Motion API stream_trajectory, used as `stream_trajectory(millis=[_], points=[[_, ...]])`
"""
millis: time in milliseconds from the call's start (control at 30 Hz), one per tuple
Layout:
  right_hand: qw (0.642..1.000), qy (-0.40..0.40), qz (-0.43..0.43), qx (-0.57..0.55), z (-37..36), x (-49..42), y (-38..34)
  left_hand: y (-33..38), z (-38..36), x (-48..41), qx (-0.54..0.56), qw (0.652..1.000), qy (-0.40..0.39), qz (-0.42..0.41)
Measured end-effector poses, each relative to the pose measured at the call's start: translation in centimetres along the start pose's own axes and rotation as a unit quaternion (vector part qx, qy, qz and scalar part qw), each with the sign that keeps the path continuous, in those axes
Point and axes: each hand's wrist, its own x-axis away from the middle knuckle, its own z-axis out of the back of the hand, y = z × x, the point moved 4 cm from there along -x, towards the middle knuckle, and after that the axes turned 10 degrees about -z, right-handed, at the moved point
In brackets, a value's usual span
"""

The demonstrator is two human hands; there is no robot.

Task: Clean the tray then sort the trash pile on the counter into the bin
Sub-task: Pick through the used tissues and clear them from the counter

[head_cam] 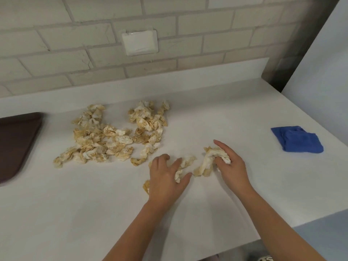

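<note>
A pile of crumpled, tan-stained paper napkins lies spread over the white counter, left of centre. My left hand lies over a few napkins at the pile's near right edge, fingers curled round one wad. My right hand grips another stained napkin wad just to the right of it. The dark brown tray sits at the far left, partly cut off by the frame. No bin is in view.
A folded blue cloth lies on the counter at the right. A brick-tiled wall with a white socket cover runs behind. The counter's front edge slants across the lower right, and a white panel rises at far right.
</note>
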Motion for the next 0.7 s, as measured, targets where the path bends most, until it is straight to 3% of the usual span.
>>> stream_trajectory(millis=[100,200,433,500,567,633,700], points=[[1.0,0.021,0.005,-0.017,0.4,0.3,0.3,0.0,-0.7,-0.4,-0.046,0.997,-0.059,-0.019],[0.999,0.037,-0.009,-0.034,0.9,1.2,0.7,0.0,-1.2,-0.6,-0.076,0.988,-0.098,-0.09],[0.984,0.025,-0.108,-0.139,4.2,3.8,1.8,0.9,-0.7,0.7,-0.113,0.986,-0.004,-0.12],[0.975,0.03,-0.14,-0.173,6.1,4.5,2.1,1.5,-0.2,0.6,-0.072,0.995,0.012,-0.071],[0.964,0.036,-0.159,-0.211,8.5,5.2,2.7,3.3,0.4,0.8,0.026,0.999,0.02,0.044],[0.947,0.04,-0.179,-0.264,11.2,6.0,3.7,6.7,0.4,0.9,0.159,0.974,0.022,0.163],[0.936,0.039,-0.194,-0.293,14.3,6.9,4.9,11.2,0.0,0.7,0.283,0.932,0.033,0.226]])
